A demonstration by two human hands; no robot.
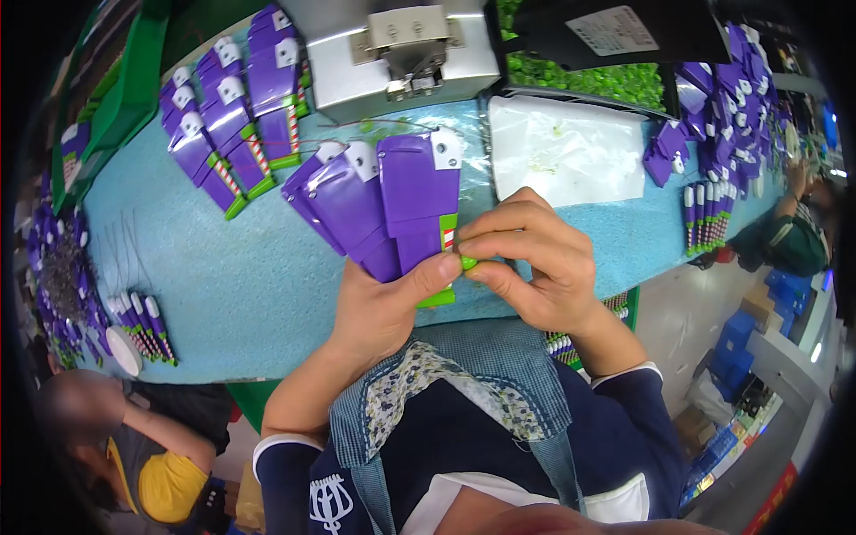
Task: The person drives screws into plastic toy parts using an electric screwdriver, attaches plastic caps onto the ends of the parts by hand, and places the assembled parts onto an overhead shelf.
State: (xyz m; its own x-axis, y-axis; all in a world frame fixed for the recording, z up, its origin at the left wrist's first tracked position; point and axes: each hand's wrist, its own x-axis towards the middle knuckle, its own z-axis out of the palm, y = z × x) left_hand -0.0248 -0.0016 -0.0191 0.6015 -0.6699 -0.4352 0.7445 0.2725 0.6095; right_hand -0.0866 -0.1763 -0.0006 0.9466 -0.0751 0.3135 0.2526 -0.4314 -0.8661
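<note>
My left hand (383, 308) is closed around several fanned-out purple plastic parts (419, 183). Each has a white rounded end with a dark hole, and the front one also shows a green and red-white striped strip along its side. The thumb lies across the front part near its green lower end. Against that strip, the thumb and fingers of my right hand (530, 254) pinch a small bright green plastic piece (468, 262). Much of the parts' lower ends is covered by the left hand.
More purple parts (276, 71) lie behind on the blue table (223, 294). A metal machine (410, 58) stands ahead, beside a bin of green pieces (615, 89) and a white sheet (571, 152). Purple heaps lie at both sides. Co-workers sit at left (169, 473) and right (802, 232).
</note>
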